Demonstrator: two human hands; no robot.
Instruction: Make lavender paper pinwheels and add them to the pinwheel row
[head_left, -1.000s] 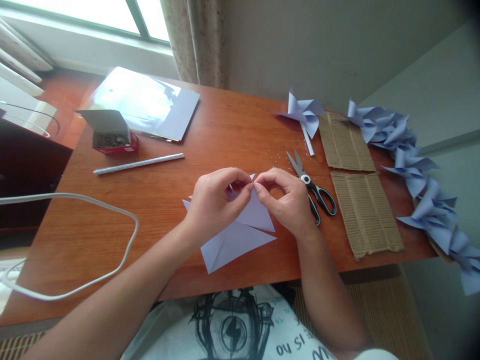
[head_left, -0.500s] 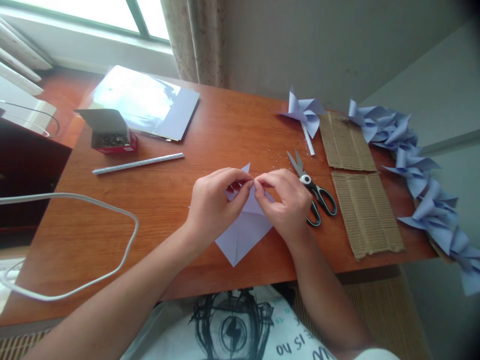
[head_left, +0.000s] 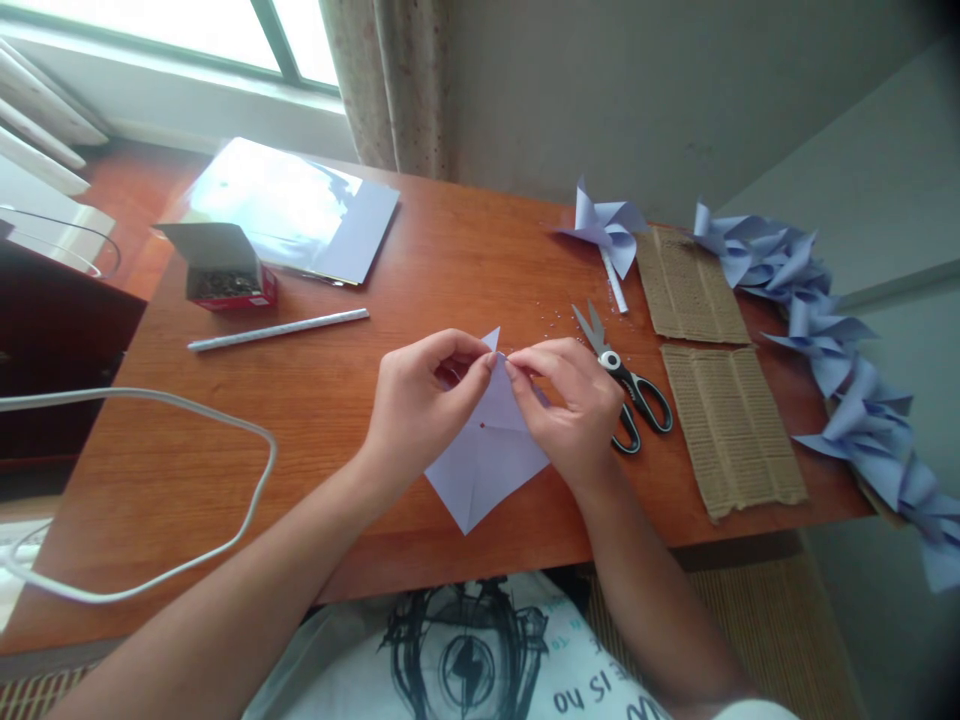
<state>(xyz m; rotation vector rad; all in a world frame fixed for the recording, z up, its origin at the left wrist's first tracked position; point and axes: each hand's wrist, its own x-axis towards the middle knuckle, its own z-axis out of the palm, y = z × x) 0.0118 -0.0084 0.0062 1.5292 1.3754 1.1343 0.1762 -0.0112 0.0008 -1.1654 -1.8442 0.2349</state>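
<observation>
A pale lilac paper square (head_left: 487, 465) with cut, folded corners lies on the wooden table (head_left: 337, 400) in front of me. My left hand (head_left: 424, 410) pinches folded tips of the paper near its middle. My right hand (head_left: 574, 405) pinches the same spot from the right, fingertips almost touching the left ones. A tiny dark dot shows near the paper's centre. Black-handled scissors (head_left: 626, 385) lie just right of my right hand.
A finished lilac pinwheel on a white stick (head_left: 607, 235) lies at the back. Two corrugated cardboard pieces (head_left: 731, 425) sit right, a heap of pinwheels (head_left: 840, 345) beyond. A white stick (head_left: 277, 328), an open small box (head_left: 225, 272), a paper stack (head_left: 300, 205) and a white cable (head_left: 150, 500) are on the left.
The paper was turned and its broad lower flaps folded in, leaving a compact diamond shape. Both hands kept pinching at its middle and shifted only slightly.
</observation>
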